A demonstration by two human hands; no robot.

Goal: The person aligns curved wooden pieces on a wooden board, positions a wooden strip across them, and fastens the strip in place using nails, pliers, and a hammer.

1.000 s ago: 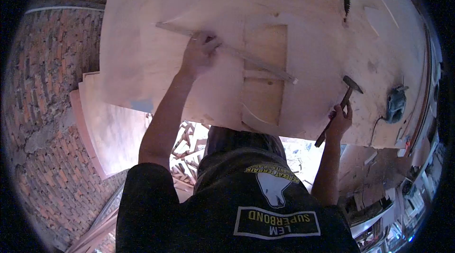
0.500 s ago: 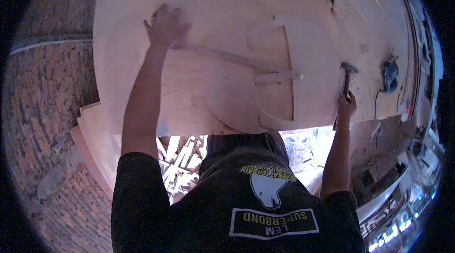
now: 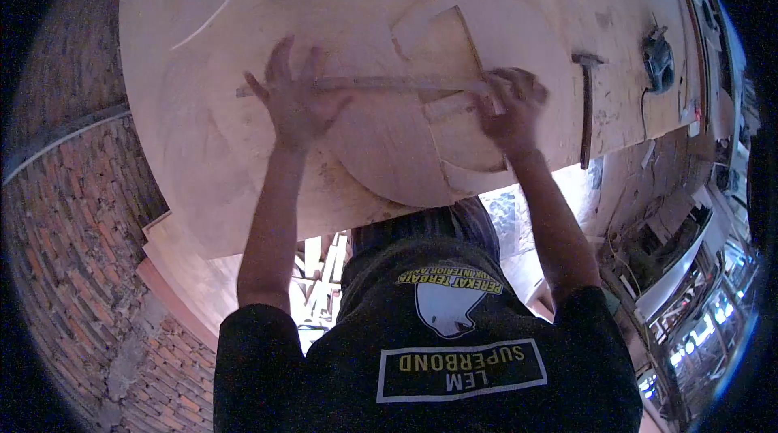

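Note:
A long thin wooden strip lies crosswise over curved plywood pieces on the big plywood sheet. Over the strip's left part is my left hand, its fingers spread wide and slightly blurred. My right hand has its fingers curled around the strip's right end, with the fingertips partly hidden. Right of that hand, a hammer rests on the sheet, head away from me and handle toward the front edge.
A dark power tool with a cord sits farther right on the sheet. To the left stands a brick wall. Wood offcuts lie below the front edge, and stacked scrap fills the lower right.
My right hand has let go of the hammer, which now lies on the sheet, and has moved left to the strip. My left hand has come closer, and the strip lies more level across the view.

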